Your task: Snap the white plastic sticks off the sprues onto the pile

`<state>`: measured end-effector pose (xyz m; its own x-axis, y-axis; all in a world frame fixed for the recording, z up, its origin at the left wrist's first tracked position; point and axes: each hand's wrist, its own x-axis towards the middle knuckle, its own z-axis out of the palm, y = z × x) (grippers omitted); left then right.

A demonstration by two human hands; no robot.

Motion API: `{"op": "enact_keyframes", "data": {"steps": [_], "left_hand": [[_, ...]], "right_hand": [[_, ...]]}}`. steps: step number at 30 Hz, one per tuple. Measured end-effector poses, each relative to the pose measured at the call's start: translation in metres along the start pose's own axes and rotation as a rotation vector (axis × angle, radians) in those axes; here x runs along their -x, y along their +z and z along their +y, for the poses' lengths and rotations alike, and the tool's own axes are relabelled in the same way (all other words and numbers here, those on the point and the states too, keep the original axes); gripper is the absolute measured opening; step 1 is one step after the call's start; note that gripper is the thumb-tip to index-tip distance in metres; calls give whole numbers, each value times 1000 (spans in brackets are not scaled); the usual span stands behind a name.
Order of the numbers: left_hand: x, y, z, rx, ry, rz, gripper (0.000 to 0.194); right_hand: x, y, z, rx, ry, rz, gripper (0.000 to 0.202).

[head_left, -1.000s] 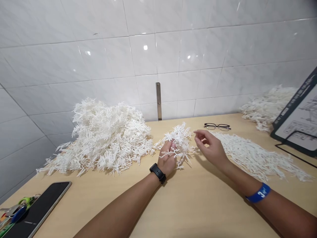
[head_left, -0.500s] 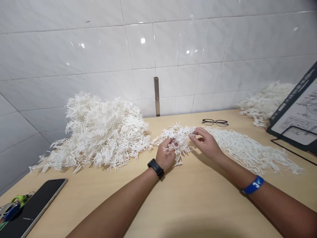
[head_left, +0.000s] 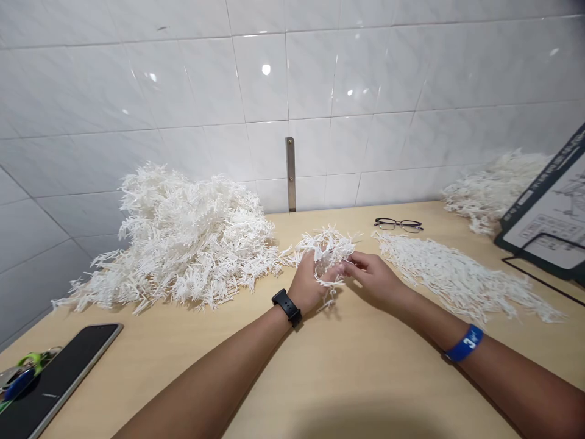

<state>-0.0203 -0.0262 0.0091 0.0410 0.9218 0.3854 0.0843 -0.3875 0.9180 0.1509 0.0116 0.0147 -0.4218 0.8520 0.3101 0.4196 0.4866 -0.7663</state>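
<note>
A loose bunch of white stringy strands (head_left: 329, 251) is gripped in my left hand (head_left: 308, 285), the fingers partly hidden behind the strands. My right hand (head_left: 370, 274) meets the bunch from the right, its thumb and fingertips pinched on strands at the near side. To the left stands a tall, tangled heap of the same white strands (head_left: 192, 238), its edge trailing toward the bunch. On the right, a flatter pile of strands (head_left: 457, 271) lies spread in roughly one direction.
Eyeglasses (head_left: 398, 225) lie behind the flat pile. A phone (head_left: 68, 378) with keys (head_left: 22, 375) on it rests at the left front. Another white pile (head_left: 489, 189) sits back right, beside a dark-framed printed board (head_left: 548, 225). A tiled wall (head_left: 205, 79) closes off the table's back.
My right hand has moved down and a little left, from the bunch's upper right edge to its lower front. My left hand's grip has turned slightly, the thumb now raised.
</note>
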Motion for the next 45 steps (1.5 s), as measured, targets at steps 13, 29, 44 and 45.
{"op": "enact_keyframes", "data": {"steps": [13,29,44,45], "left_hand": [[-7,-4,-14,-21,-130,64,23],[-11,-8,-23,-65,-84,133,20],[-8,-6,-13,-73,-127,116,18],[-8,-7,-13,-82,-122,125,17]], "right_hand": [[1,3,-3,140,-116,-193,43],[-2,-2,1,52,-52,-80,34],[-3,0,5,-50,14,67,27],[-4,0,5,-46,12,83,26]]}}
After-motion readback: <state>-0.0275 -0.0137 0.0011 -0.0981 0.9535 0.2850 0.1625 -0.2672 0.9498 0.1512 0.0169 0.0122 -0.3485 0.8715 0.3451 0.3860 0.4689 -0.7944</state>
